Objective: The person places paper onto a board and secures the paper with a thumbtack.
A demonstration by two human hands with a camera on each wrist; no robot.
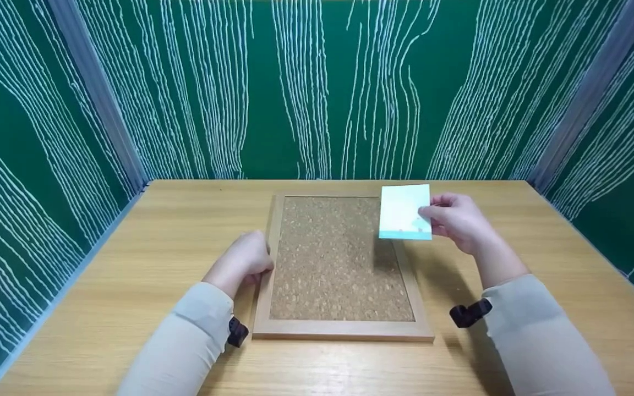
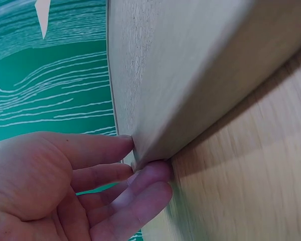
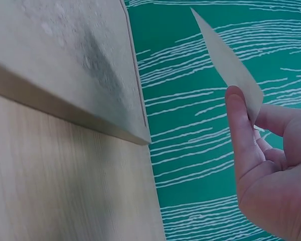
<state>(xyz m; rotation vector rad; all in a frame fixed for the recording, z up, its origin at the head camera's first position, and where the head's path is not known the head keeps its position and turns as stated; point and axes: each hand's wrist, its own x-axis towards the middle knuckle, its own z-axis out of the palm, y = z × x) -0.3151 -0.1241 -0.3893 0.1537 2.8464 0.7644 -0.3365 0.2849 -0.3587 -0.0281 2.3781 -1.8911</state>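
A wood-framed cork board (image 1: pixel 344 264) lies flat on the table. My left hand (image 1: pixel 248 256) holds its left edge. In the left wrist view the thumb and fingers (image 2: pixel 140 206) meet at the side of the frame (image 2: pixel 190 85). To the right, my right hand (image 1: pixel 457 220) pinches a pale mint sheet of notepaper (image 1: pixel 402 212) by its right side, raised above the board's upper right corner. A darker green band runs along the sheet's bottom. Seen from the right wrist, the thin notepaper (image 3: pixel 231 65) is tilted between thumb and fingers.
The light wooden table (image 1: pixel 185 220) ends at green walls (image 1: pixel 262 88) with wavy white lines at the back and both sides. A shadow falls on the board's right side and the table beside it. Small black devices sit at both wrists.
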